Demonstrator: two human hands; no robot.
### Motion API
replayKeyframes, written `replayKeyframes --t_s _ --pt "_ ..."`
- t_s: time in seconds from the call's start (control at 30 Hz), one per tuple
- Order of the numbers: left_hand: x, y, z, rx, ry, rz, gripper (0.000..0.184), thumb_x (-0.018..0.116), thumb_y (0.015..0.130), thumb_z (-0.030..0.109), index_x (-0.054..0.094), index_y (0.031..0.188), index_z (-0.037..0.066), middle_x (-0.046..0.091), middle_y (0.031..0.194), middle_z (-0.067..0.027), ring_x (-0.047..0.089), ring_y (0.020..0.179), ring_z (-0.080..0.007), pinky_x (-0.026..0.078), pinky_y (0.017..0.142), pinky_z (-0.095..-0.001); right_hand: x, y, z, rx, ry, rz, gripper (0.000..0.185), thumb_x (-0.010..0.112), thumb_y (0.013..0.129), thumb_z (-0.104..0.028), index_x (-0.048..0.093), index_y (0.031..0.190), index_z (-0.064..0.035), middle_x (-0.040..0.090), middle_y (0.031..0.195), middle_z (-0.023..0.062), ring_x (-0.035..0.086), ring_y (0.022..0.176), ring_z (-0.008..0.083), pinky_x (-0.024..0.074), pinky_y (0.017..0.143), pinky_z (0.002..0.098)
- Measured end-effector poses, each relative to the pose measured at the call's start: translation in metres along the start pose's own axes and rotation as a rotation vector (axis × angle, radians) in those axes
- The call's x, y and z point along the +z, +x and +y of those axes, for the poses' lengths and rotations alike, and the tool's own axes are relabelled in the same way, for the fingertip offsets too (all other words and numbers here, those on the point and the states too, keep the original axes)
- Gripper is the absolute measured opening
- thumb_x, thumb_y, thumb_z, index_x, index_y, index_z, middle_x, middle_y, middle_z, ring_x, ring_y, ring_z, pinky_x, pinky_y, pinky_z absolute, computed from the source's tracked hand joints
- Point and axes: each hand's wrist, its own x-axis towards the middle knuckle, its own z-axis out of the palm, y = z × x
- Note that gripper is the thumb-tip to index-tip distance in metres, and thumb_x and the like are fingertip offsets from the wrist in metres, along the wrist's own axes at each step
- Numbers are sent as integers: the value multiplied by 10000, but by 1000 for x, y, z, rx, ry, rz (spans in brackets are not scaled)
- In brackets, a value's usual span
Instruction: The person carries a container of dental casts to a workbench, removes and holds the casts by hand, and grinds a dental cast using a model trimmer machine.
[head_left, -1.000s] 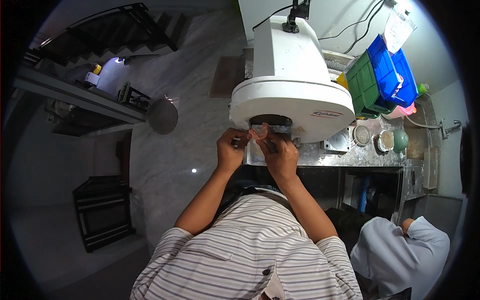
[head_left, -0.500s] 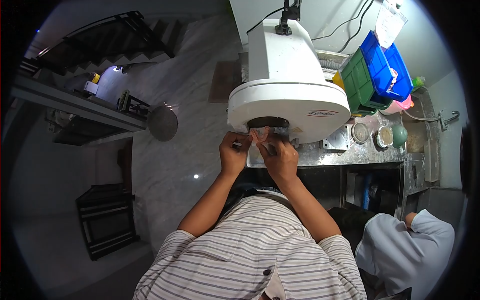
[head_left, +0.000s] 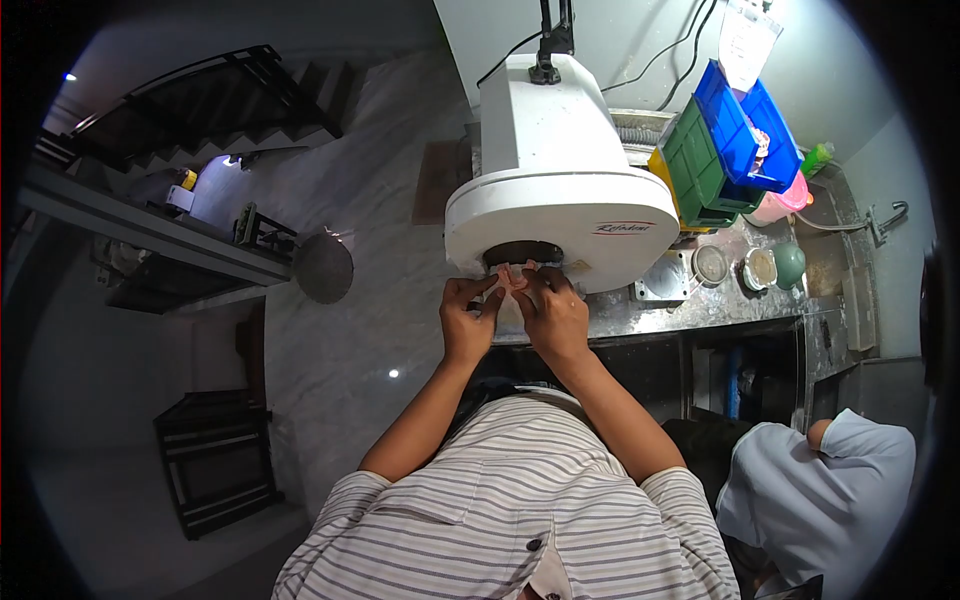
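Between my hands is a small pink curved piece (head_left: 512, 278), in front of the dark round opening (head_left: 522, 254) of a white machine (head_left: 560, 215). My left hand (head_left: 467, 316) pinches the piece's left side with thumb and fingers. On its right side, the fingers of my right hand (head_left: 554, 315) are closed on it. Fingertips hide part of the piece, so its full shape cannot be made out.
Right of the machine, green (head_left: 700, 165) and blue bins (head_left: 745, 130) stand on a metal counter (head_left: 720, 310), with bowls, a green ball-like object (head_left: 788, 265) and a tap (head_left: 885, 222). A person in a light top (head_left: 820, 500) is at lower right.
The pink piece has been turned between my fingers and sits slightly lower. The view has shifted, so the machine and bins appear further left and lower. Both hands still hold the piece.
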Motion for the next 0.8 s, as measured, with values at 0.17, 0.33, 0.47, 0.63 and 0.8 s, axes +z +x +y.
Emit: replayKeyframes --t_s 0.17,0.33,0.47,0.63,0.8 --pt "2 -3 -5 6 28 -40 335 827 854 126 794 1187 107 529 940 -39 555 910 -175 517 752 -316 5 1 0 8 0 34 327 814 840 -204 743 1128 -68 712 1086 99 723 937 302 594 762 395" --pt "0 -7 0 -14 36 -55 339 813 876 177 787 1205 99 534 946 -43 545 930 -175 495 778 -305 2 -3 4 -101 -7 63 272 783 843 -172 731 1094 -81 702 1050 106 718 847 305 589 699 398" --pt "-6 -13 12 13 -79 -38 358 825 869 197 766 1181 32 607 1047 -113 590 1012 -244 480 941 -364 -4 -9 5 -111 53 39 259 798 826 -165 726 1062 -89 706 1027 98 714 844 304 590 702 396" --pt "-6 -13 36 3 -247 -44 333 800 898 179 711 1168 5 703 1101 -136 648 1119 -275 469 1022 -386 -9 -13 3 -196 160 12 227 803 817 -137 722 1024 -87 716 989 85 716 848 302 590 702 398" --pt "-10 -9 47 10 -260 -52 319 772 912 133 687 1194 14 733 1036 -118 680 1052 -307 480 1006 -426 -34 -4 -7 -118 237 -59 234 782 830 -97 729 1057 -83 728 1020 86 724 903 306 599 746 403"
